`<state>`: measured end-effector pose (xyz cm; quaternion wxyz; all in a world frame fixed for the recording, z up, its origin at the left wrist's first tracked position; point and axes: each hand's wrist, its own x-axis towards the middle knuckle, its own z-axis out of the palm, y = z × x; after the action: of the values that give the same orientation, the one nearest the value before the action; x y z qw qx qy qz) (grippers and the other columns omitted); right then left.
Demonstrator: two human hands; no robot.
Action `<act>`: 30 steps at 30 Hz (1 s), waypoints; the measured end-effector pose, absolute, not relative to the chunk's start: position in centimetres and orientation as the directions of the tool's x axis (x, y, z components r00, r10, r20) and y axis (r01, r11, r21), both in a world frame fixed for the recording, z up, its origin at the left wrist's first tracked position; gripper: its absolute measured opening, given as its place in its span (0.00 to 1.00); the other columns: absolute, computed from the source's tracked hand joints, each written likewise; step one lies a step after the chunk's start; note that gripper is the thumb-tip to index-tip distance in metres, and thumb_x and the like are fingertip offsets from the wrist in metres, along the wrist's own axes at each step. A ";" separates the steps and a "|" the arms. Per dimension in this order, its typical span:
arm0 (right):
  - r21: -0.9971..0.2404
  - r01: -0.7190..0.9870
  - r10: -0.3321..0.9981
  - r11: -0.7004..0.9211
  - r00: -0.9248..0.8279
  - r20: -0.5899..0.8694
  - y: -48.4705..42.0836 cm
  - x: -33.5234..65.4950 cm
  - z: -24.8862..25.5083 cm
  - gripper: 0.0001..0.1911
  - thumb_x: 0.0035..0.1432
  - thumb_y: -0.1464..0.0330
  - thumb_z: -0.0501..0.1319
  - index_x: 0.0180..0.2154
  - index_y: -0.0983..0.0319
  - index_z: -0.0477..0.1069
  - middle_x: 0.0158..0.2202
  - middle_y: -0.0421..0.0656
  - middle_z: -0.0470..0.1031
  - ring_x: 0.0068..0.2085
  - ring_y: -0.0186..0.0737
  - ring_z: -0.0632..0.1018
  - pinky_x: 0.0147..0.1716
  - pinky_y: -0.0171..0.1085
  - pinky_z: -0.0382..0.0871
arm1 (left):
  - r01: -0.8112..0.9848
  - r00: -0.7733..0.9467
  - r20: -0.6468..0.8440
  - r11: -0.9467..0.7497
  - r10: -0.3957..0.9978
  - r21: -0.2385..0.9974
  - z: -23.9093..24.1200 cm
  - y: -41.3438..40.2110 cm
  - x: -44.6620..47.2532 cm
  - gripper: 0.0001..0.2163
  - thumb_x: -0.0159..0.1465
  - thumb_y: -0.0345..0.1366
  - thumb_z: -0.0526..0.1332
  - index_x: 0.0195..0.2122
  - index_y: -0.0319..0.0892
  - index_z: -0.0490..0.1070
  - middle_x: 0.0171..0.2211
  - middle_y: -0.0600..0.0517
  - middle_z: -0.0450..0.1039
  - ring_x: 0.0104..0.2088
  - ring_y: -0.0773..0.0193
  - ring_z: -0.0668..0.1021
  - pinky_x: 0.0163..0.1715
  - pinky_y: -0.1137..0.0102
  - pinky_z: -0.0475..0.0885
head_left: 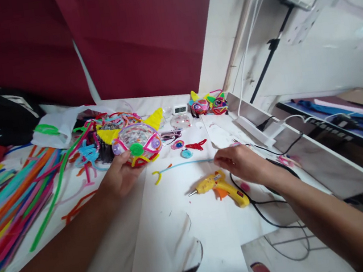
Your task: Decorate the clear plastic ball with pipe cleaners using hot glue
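Note:
My left hand (pixel 124 173) grips a pipe-cleaner animal face (pixel 138 144) by its lower left edge. The face has yellow ears, a round green nose, and pink-rimmed eyes with purple centres. My right hand (pixel 235 160) is closed on one end of a light blue pipe cleaner (pixel 188 163), which stretches left across the white paper. At its far end lies a curved yellow piece (pixel 157 177). Just below my right hand, a yellow glue gun (pixel 220 186) rests on its side, nozzle to the left. A light blue coil (pixel 186 153) and a red twisted piece (pixel 196 145) lie between the hands.
Bundles of coloured pipe cleaners (pixel 18 199) cover the left side. Two finished-looking faces (pixel 209 104) and a small digital clock (pixel 180 109) stand at the back. A black cord (pixel 264 219) loops at the right, beside a raised grey board (pixel 319 157).

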<state>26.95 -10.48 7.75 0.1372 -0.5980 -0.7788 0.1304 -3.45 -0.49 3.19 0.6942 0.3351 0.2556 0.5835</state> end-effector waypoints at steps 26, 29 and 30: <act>-0.828 0.548 0.974 -0.114 -0.104 -0.202 -15.1 28.3 7.2 0.17 0.57 0.55 0.64 0.40 0.61 0.71 0.30 0.38 0.67 0.29 0.35 0.67 0.27 0.34 0.62 | -0.591 0.275 0.070 0.112 0.959 0.799 2.3 -1.0 -2.9 0.32 0.51 0.35 0.74 0.58 0.49 0.70 0.36 0.55 0.83 0.39 0.58 0.83 0.51 0.61 0.77; -0.887 0.441 0.978 -0.137 -0.080 -0.192 -15.2 28.4 9.1 0.21 0.56 0.52 0.66 0.43 0.61 0.73 0.29 0.38 0.67 0.27 0.33 0.65 0.25 0.33 0.60 | -0.571 0.278 0.048 0.125 0.959 0.811 2.1 -0.9 -2.9 0.33 0.50 0.36 0.74 0.59 0.48 0.69 0.38 0.54 0.83 0.40 0.58 0.83 0.46 0.66 0.79; -0.905 0.404 0.983 -0.131 -0.068 -0.173 -15.2 28.4 9.6 0.21 0.56 0.52 0.66 0.44 0.60 0.73 0.29 0.38 0.67 0.27 0.32 0.65 0.24 0.33 0.59 | -0.560 0.278 0.038 0.130 0.960 0.818 2.0 -0.8 -2.9 0.35 0.49 0.36 0.74 0.59 0.47 0.69 0.39 0.54 0.83 0.41 0.58 0.83 0.45 0.67 0.79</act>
<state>28.44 -15.17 9.58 0.3209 -0.6024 -0.5756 0.4503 -2.94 -0.83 2.00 0.7039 0.3790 0.2638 0.5398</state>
